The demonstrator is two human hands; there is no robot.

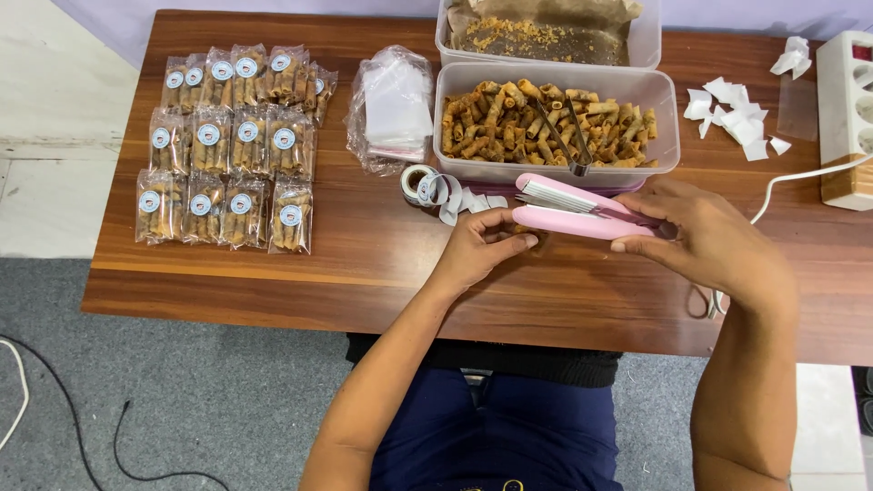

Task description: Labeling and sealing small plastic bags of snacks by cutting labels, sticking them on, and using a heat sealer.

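My right hand [705, 238] grips a pink hand-held bag sealer [568, 207] lying across the wooden table [364, 264], its jaws parted. My left hand [480, 245] holds a small clear bag of fried rolls [527, 240] at the sealer's lower jaw; the bag is mostly hidden by my fingers. Right behind the sealer stands a clear tub of small fried rolls [555, 123] with metal tongs [571, 145] in it.
Several sealed, stickered snack bags [232, 145] lie in rows at the left. A stack of empty clear bags [393, 107] and a sticker roll [420, 185] sit beside the tub. A second tub [546, 32] stands behind. Paper scraps [737, 114] and a power strip [846, 118] are at the right.
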